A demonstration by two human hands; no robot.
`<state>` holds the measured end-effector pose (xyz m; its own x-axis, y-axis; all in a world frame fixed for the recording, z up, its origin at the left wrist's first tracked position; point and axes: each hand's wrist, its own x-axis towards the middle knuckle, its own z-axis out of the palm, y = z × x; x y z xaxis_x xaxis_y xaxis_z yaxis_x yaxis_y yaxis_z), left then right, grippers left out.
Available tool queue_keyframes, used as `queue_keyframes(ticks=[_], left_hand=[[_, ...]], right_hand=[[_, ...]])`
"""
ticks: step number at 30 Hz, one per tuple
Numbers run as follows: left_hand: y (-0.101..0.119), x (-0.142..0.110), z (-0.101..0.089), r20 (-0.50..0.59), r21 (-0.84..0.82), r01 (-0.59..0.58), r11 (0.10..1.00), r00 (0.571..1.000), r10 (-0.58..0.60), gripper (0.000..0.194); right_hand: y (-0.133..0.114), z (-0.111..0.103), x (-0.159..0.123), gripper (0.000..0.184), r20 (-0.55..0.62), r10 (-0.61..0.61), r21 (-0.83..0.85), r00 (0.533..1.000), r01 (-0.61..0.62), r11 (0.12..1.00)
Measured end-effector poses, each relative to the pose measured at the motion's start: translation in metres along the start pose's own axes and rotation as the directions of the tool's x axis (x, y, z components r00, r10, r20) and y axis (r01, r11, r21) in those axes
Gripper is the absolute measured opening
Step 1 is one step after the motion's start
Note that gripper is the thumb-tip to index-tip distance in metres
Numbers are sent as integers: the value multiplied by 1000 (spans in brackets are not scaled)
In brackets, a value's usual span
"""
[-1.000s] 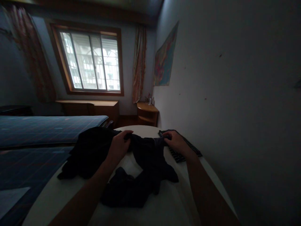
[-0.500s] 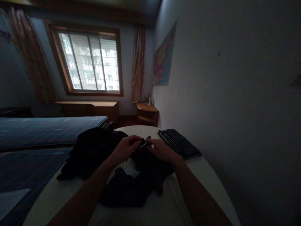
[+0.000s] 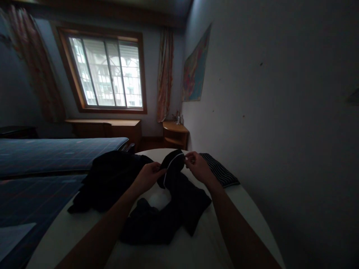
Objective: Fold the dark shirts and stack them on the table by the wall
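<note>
My left hand (image 3: 148, 175) and my right hand (image 3: 197, 166) each pinch the top edge of a dark garment (image 3: 179, 198), lifting it a little off a white round table (image 3: 252, 224). A thin light seam runs along the lifted edge between my hands. The rest of the garment lies crumpled on the table toward me. A second heap of dark clothing (image 3: 109, 179) lies to the left, by my left hand. A folded striped cloth (image 3: 221, 173) rests flat just right of my right hand.
A bare wall stands close on the right with a map poster (image 3: 196, 71) on it. A bed with a blue plaid cover (image 3: 56, 149) runs along the left. A window (image 3: 106, 74), a wooden desk (image 3: 112, 127) and a corner shelf (image 3: 175, 134) are at the far end.
My hands were spread wide on the garment, then came together at its edge. Now they have raised that edge and moved slightly apart, my right hand closer to the striped cloth.
</note>
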<state>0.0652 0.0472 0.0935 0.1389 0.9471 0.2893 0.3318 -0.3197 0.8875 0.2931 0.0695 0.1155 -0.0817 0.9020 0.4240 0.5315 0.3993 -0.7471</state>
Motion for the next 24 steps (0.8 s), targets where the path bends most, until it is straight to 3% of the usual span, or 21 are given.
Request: queue_keyframes(ticks=[3,6,8,11,13,15,18,21,24], left_hand=[[6,1,-1,-64,-162,76,984,994,-87,43],[7,1,-1,-102,-268,132,954,981,-165,51],[7,1,0,-90,-315,131,940,982,-167,53],[7,1,1,-45,-344,72,936,995,-92,52],[3,2,0,-85,-294,-14,956,996,-12,49],[-5,3,0,-167,-184,-116,976,982,85,50],[-22,5,3,-198,-72,-212,975,961,195,75],[-37,5,11,-72,-147,-184,972,982,175,90],[-40,7,16,7,-237,-72,969,997,76,81]], right_hand=[[-12,10,-10,28,121,-57,-41,991,62,997],[-29,21,-23,51,274,-168,-35,947,184,982],[-36,27,-28,54,315,-196,-49,929,222,974],[-37,30,-26,29,288,-174,-77,942,204,976],[-34,25,-19,18,234,-181,-20,955,191,981],[-31,16,-12,18,187,-189,114,964,170,979],[-30,0,-7,27,166,-131,355,977,65,933],[-33,-13,-7,35,175,-47,499,984,-47,865],[-31,-21,-8,37,202,-18,504,979,-88,859]])
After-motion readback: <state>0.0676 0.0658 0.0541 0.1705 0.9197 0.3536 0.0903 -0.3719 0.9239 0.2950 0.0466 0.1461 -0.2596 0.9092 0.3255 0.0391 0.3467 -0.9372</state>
